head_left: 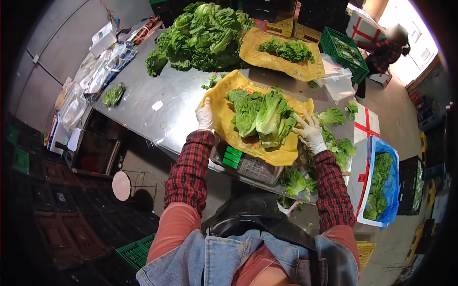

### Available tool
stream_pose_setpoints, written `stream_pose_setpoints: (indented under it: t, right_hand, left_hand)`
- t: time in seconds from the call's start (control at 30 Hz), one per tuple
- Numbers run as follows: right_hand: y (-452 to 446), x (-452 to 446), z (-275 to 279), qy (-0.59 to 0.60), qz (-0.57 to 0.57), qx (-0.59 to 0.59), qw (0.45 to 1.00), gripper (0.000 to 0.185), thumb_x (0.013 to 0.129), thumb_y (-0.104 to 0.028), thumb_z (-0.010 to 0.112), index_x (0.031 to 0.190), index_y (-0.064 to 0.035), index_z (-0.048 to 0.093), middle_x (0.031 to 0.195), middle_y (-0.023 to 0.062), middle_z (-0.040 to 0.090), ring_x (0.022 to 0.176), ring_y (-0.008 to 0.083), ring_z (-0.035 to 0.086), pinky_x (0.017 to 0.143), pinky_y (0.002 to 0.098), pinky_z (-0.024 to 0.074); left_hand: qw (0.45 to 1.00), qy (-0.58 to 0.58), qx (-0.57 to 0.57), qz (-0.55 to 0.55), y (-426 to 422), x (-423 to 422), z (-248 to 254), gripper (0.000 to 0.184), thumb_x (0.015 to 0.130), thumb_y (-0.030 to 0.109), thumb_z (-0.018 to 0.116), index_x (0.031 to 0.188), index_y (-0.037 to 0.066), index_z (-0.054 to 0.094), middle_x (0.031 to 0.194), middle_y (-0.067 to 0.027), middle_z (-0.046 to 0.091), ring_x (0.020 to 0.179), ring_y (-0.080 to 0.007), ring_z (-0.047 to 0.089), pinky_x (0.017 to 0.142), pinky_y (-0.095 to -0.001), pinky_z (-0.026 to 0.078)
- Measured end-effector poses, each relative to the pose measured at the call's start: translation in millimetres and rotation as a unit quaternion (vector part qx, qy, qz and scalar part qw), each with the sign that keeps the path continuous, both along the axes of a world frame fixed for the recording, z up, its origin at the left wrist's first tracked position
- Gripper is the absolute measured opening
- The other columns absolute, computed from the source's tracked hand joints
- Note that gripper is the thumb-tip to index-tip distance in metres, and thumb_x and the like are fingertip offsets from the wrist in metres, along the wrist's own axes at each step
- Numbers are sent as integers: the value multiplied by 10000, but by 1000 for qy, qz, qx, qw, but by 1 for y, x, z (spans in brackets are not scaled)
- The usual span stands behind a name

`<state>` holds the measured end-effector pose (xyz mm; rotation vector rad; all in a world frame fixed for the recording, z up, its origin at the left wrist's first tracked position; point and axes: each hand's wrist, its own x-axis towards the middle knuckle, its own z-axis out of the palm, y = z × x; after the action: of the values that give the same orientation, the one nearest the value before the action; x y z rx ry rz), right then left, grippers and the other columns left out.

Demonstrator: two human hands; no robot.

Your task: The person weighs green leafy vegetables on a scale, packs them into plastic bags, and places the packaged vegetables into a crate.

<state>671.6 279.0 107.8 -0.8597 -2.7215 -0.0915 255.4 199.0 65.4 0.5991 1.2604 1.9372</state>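
Two heads of green lettuce (260, 114) lie side by side on a yellow plastic sheet (222, 102) with a crumpled, raised rim. Under it is a digital scale (253, 167) with green displays and a keypad, partly covered by the sheet. My left hand (204, 115), in a white glove, grips the sheet's left edge. At the right edge, beside the lettuce leaves, my gloved right hand (311, 133) has its fingers spread and seems to touch the sheet's rim. Loose lettuce leaves (334, 116) lie just beyond it.
A large lettuce pile (205, 35) covers the back of the metal table (138, 95). A second yellow sheet (253, 47) holds greens near a green crate (329, 42). A blue-lined white box (358, 190) stands right. A person (389, 52) carries a box at back right.
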Motion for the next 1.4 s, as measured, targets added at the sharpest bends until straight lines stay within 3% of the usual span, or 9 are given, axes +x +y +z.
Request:
stream_pose_setpoints:
  t: [0.2,0.3,0.6,0.73,0.9,1.0,1.13,1.2,1.4]
  right_hand:
    - [-36,-75,89,70,242,181,951,195,680,-110,707,872,-134,677,1365,65,592,1255,310,542,1026,471,421]
    - [-70,-79,110,223,281,-31,933,189,684,-98,720,868,-122,682,1185,87,675,1131,287,610,958,424,469]
    - [-100,-48,58,216,225,-261,914,363,705,-164,837,983,-3,669,1278,185,614,1069,318,616,920,398,480]
    - [-80,-62,105,-80,140,-610,776,821,628,-327,916,1272,13,537,1282,209,603,1228,368,536,1047,421,400]
    - [-66,-118,104,-212,264,-339,878,1075,584,-405,938,1433,19,432,1539,225,335,1426,317,319,1159,373,259]
    - [-71,-146,73,-70,313,-730,604,1233,592,-489,901,1525,16,274,1586,176,257,1471,270,227,1196,362,173]
    - [-90,-189,79,60,286,-725,624,1273,587,-508,877,1540,24,221,1594,142,252,1474,250,224,1203,342,138]
    - [-101,-209,75,107,240,-713,650,1260,583,-431,894,1541,25,214,1580,128,277,1461,234,239,1200,339,144]
    - [-144,-294,73,230,88,-703,668,1224,571,-259,918,1539,20,223,1549,93,334,1432,206,281,1188,321,160]
  left_hand:
    - [917,332,55,-217,-30,112,101,260,940,102,595,1165,9,688,1064,-75,727,1009,-198,662,880,-318,513]
    - [783,546,142,-263,-68,115,148,440,852,-62,421,1234,-40,639,1254,-147,644,1160,-273,594,1024,-364,445]
    - [841,-292,-112,-441,-199,114,30,473,998,176,517,1431,0,440,1384,-152,545,1256,-246,540,1096,-365,410]
    - [842,-276,-65,-458,-185,129,24,487,999,104,496,1460,2,374,1415,-144,513,1250,-221,548,1092,-350,423]
    - [829,-328,-14,-453,-187,120,53,463,997,90,498,1438,-4,394,1419,-139,509,1208,-229,581,1055,-348,461]
    - [869,-249,-3,-427,-180,86,86,467,1002,153,518,1440,24,421,1435,-135,494,1260,-223,531,1077,-351,429]
    - [903,-155,-13,-401,-176,10,125,478,1009,238,544,1444,61,457,1457,-131,474,1331,-215,465,1105,-355,387]
    - [864,419,68,-271,-153,-72,113,358,957,195,610,1293,73,616,1310,-157,596,1185,-211,582,1004,-356,467]
    - [836,460,-283,-101,-134,-267,-60,206,848,179,712,1005,47,698,944,-122,708,864,-262,689,778,-363,543]
